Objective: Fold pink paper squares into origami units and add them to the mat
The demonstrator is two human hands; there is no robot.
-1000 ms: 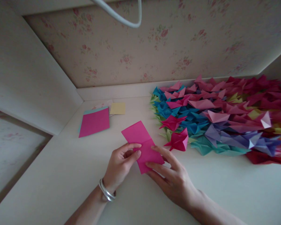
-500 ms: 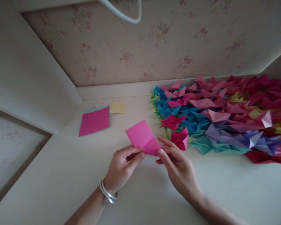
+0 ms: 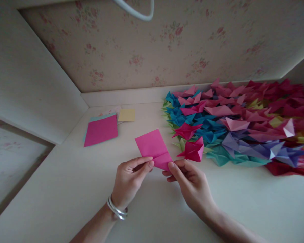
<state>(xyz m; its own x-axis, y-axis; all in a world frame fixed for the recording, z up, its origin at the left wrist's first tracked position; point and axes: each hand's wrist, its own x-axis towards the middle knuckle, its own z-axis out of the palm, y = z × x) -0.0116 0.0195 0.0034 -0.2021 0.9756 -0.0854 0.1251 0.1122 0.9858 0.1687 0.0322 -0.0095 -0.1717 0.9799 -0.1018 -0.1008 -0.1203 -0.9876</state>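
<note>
One pale desk (image 3: 66, 189), floral wallpaper (image 3: 147, 44)

Folded paper pile (image 3: 238, 125), paper stack (image 3: 101, 130), yellow sheet (image 3: 126, 115).

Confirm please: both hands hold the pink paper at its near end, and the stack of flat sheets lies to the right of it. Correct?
Not quite. Both hands, left and right, pinch the pink paper at its near end, but the head view shows the stack of flat sheets to its left.

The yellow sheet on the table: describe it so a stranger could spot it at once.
Start at the table's far left corner, below the floral wall. A stack of paper topped with magenta lies there, and the yellow sheet sits just right of it. It is the only pale yellow, flat, small piece there.
</note>
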